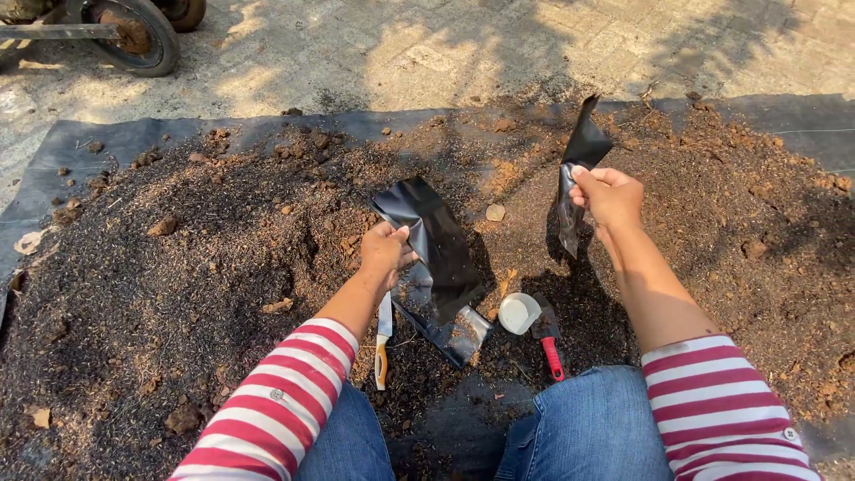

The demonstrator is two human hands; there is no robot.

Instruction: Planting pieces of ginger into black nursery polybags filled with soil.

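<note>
Across a black ground sheet (80, 142) spread on the paved yard lies a broad heap of dark and reddish soil (205, 267), with a rusty wheel (134, 31) standing beyond the sheet's far left corner. Near the middle of the soil heap, a stack of flat black plastic bags (441, 258) rests at a slant, and the person's left hand (385, 252) pinches its left edge, fingers closed on the plastic. To the right of the stack, the right hand (607, 196) is raised above the soil, its grip closed around a single crumpled black bag (579, 160) that sticks up and hangs down from the fist. Just below the stack's near end sit a small white cup (518, 313) and a red-handled trowel (547, 338); an orange-handled knife (382, 343) lies to the stack's lower left.
</note>
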